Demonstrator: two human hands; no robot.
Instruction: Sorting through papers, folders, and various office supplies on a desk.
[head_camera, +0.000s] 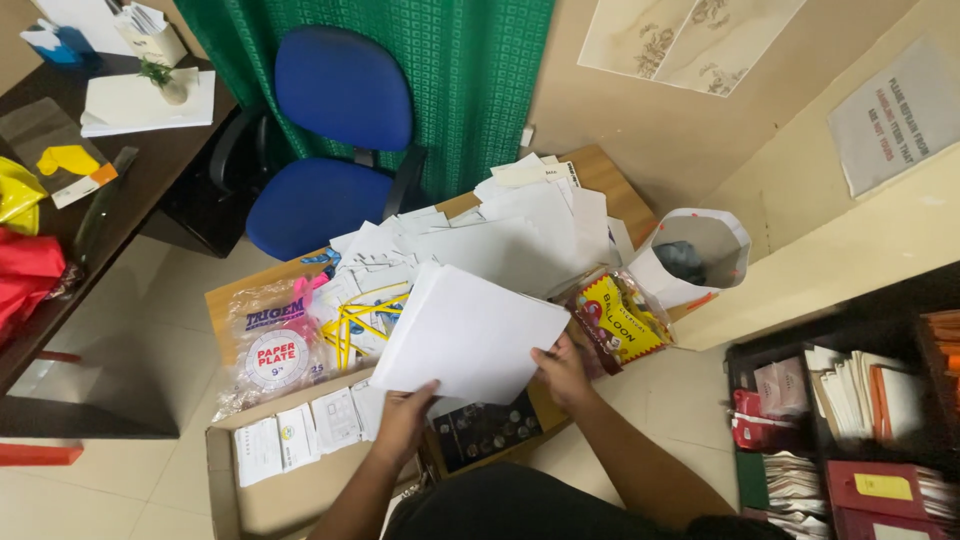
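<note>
Both my hands hold a stack of blank white paper sheets (468, 333) above an open cardboard box (290, 495). My left hand (405, 420) grips the stack's near left edge, thumb on top. My right hand (562, 372) grips the near right corner. Under the sheets lies a loose heap of white papers and envelopes (500, 235) spread over the box and a low wooden surface (612, 178). A dark tray with small round items (487, 430) shows just below the stack.
A clear pack of paper plates (275, 345) and yellow strips (350, 325) lie left of the stack; a red and yellow balloon packet (620, 322) and white paper bag (695, 255) lie right. A blue office chair (335, 140) stands behind, a dark desk (100, 200) left, shelves with files (850, 410) right.
</note>
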